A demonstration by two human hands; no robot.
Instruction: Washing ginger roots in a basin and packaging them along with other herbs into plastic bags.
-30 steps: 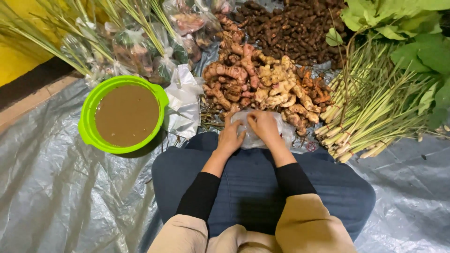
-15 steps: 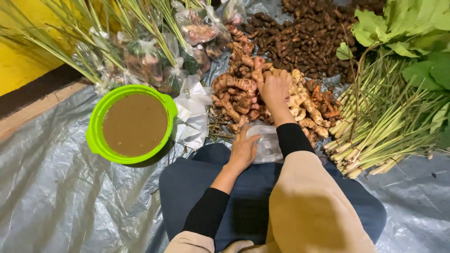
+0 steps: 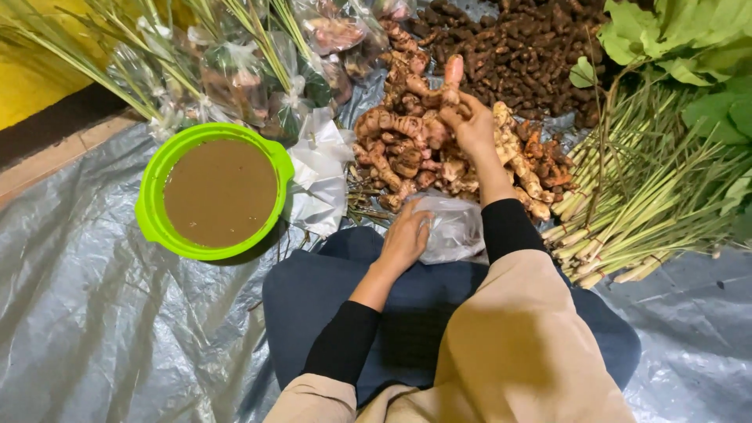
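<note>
Grey tarp covered the floor; beside the root pile, her right hand gripped a root, left hand clutched a bag.

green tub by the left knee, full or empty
Nearly full: the green tub stands upright on the grey sheet, with murky brown liquid almost up to its rim.

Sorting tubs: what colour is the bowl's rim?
Bright green, seen clearly in the head view: bowl.

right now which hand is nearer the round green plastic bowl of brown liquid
Left. The left hand rests on the clear plastic bag, just right of the round green plastic bowl. The right hand is farther off, gripping a pale pinkish root.
</note>
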